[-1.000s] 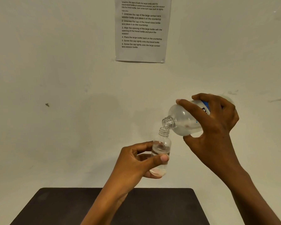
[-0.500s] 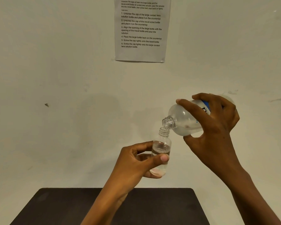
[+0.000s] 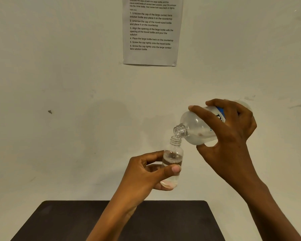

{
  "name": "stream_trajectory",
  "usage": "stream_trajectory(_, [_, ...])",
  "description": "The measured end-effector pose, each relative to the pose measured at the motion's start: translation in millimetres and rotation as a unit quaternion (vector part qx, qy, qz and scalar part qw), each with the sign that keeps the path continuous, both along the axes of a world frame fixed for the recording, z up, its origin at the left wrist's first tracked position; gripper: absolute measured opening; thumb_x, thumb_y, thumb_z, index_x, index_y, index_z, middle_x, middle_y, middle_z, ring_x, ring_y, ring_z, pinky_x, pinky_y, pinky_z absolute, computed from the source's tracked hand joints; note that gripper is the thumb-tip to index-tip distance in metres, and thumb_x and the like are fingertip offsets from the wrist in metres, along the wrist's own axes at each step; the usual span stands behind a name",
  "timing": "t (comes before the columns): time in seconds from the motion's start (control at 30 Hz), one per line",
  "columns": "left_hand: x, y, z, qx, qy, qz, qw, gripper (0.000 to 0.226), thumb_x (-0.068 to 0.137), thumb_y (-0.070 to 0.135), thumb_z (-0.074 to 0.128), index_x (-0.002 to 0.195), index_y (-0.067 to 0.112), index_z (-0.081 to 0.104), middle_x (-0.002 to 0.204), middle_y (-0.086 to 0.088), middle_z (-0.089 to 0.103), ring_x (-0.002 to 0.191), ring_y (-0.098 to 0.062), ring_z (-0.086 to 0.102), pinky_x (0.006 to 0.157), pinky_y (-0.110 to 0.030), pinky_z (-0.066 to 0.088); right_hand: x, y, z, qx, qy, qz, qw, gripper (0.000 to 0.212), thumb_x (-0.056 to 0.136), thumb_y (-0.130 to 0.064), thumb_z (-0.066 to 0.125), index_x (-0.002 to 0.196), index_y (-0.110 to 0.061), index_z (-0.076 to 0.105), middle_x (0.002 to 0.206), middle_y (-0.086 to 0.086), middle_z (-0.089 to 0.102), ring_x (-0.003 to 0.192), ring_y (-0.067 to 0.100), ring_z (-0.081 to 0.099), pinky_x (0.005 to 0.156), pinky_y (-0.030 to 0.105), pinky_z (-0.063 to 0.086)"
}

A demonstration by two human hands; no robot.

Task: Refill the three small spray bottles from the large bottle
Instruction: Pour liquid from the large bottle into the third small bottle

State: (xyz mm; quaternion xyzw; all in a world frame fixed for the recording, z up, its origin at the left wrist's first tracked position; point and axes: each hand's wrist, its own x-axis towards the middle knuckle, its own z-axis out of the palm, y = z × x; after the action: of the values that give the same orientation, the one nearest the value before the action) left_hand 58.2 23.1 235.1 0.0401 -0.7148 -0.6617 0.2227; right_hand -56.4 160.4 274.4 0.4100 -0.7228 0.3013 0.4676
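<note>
My left hand [image 3: 146,173] holds a small clear bottle [image 3: 172,157] upright, with no cap on it, thumb across its front and fingers behind. Clear liquid fills it to about its shoulder. My right hand [image 3: 229,134] grips the large clear bottle [image 3: 196,127] with a blue label, tipped with its open neck down to the left. The large bottle's mouth sits right over the small bottle's threaded neck, and liquid runs between them. Both are held in the air in front of the wall, above the table's far edge.
A dark table [image 3: 76,221] fills the bottom of the view, with its far edge against a pale wall. A printed instruction sheet [image 3: 151,30] hangs on the wall above. No other bottles or caps show.
The liquid in the small bottle has risen a little. Both hands and both bottles stay almost where they were.
</note>
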Motion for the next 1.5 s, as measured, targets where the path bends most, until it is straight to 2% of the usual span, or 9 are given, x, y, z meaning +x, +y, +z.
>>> stream_trajectory(0.13, [-0.2, 0.5, 0.4, -0.004, 0.0, 0.0, 1.0, 0.041, 0.054, 0.035, 0.072, 0.095, 0.032, 0.069, 0.103, 0.009, 0.071, 0.094, -0.015, 0.068, 0.072, -0.043, 0.059, 0.5, 0.5, 0.4, -0.005, 0.001, -0.001, 1.0, 0.067, 0.061, -0.017, 0.067, 0.123, -0.034, 0.048, 0.126, 0.006, 0.041, 0.123, 0.029, 0.024, 0.101, 0.028, 0.013])
stream_trajectory(0.33, [-0.1, 0.6, 0.3, -0.006, 0.002, 0.002, 1.0, 0.041, 0.052, 0.037, 0.072, 0.093, 0.034, 0.069, 0.099, 0.012, 0.072, 0.091, -0.013, 0.069, 0.07, -0.041, 0.06, 0.2, 1.5, -0.2, -0.001, 0.003, 0.003, 1.0, 0.075, 0.059, -0.009, 0.078, 0.124, -0.033, 0.048, 0.127, 0.003, 0.037, 0.123, 0.029, 0.022, 0.099, 0.039, 0.019])
stream_trajectory(0.5, [1.0, 1.1, 0.8, -0.009, 0.001, 0.001, 1.0, 0.045, 0.052, 0.037, 0.072, 0.096, 0.031, 0.069, 0.101, 0.009, 0.072, 0.092, -0.014, 0.069, 0.071, -0.041, 0.059, 1.1, 1.6, 0.3, -0.002, 0.0, 0.006, 1.0, 0.069, 0.06, -0.011, 0.074, 0.123, -0.03, 0.052, 0.126, 0.008, 0.042, 0.122, 0.03, 0.024, 0.098, 0.038, 0.017])
stream_trajectory(0.73, [0.5, 0.2, -0.3, -0.009, 0.004, 0.002, 1.0, 0.043, 0.048, 0.042, 0.071, 0.091, 0.038, 0.067, 0.097, 0.015, 0.071, 0.091, -0.013, 0.069, 0.07, -0.039, 0.06, 1.0, 1.8, 0.5, -0.001, 0.001, 0.005, 1.0, 0.071, 0.06, -0.013, 0.073, 0.124, -0.034, 0.048, 0.127, 0.005, 0.039, 0.123, 0.029, 0.023, 0.099, 0.041, 0.02])
stream_trajectory(0.83, [0.9, 0.4, 0.1, -0.008, 0.004, 0.002, 1.0, 0.044, 0.05, 0.039, 0.072, 0.093, 0.035, 0.068, 0.098, 0.012, 0.072, 0.091, -0.014, 0.069, 0.071, -0.041, 0.059, 1.4, 1.6, 1.0, -0.004, 0.004, 0.004, 1.0, 0.07, 0.06, -0.016, 0.069, 0.124, -0.035, 0.047, 0.127, 0.003, 0.038, 0.123, 0.029, 0.023, 0.099, 0.041, 0.02])
stream_trajectory(1.07, [1.0, 0.5, 0.4, -0.008, 0.004, 0.002, 1.0, 0.044, 0.051, 0.037, 0.072, 0.096, 0.033, 0.068, 0.097, 0.011, 0.072, 0.09, -0.014, 0.069, 0.071, -0.041, 0.06, 2.1, 1.4, 1.9, -0.003, -0.002, 0.003, 1.0, 0.068, 0.06, -0.014, 0.069, 0.123, -0.033, 0.051, 0.127, 0.006, 0.042, 0.123, 0.029, 0.024, 0.099, 0.039, 0.019])
stream_trajectory(1.2, [1.1, 0.2, -0.3, -0.005, 0.002, 0.001, 1.0, 0.045, 0.051, 0.037, 0.073, 0.095, 0.032, 0.069, 0.096, 0.011, 0.073, 0.089, -0.014, 0.07, 0.07, -0.04, 0.06, 0.8, 1.3, 0.6, 0.003, -0.001, 0.001, 1.0, 0.074, 0.059, -0.01, 0.077, 0.124, -0.033, 0.05, 0.127, 0.006, 0.041, 0.123, 0.029, 0.023, 0.099, 0.04, 0.019])
stream_trajectory(1.33, [1.3, 0.5, -0.2, -0.006, 0.002, 0.004, 1.0, 0.048, 0.051, 0.038, 0.073, 0.098, 0.03, 0.069, 0.101, 0.008, 0.072, 0.091, -0.016, 0.069, 0.072, -0.044, 0.059, 0.8, 0.4, 1.0, -0.006, 0.004, 0.002, 1.0, 0.068, 0.061, -0.017, 0.067, 0.123, -0.035, 0.048, 0.127, 0.006, 0.042, 0.123, 0.029, 0.024, 0.1, 0.04, 0.019])
stream_trajectory(1.5, [0.7, 0.2, -0.4, -0.004, 0.003, 0.001, 1.0, 0.045, 0.051, 0.037, 0.073, 0.095, 0.032, 0.069, 0.098, 0.009, 0.072, 0.09, -0.015, 0.069, 0.071, -0.043, 0.059, 0.1, 0.5, 0.1, -0.003, 0.004, 0.001, 1.0, 0.069, 0.06, -0.016, 0.069, 0.124, -0.034, 0.048, 0.127, 0.008, 0.043, 0.123, 0.029, 0.023, 0.1, 0.041, 0.019])
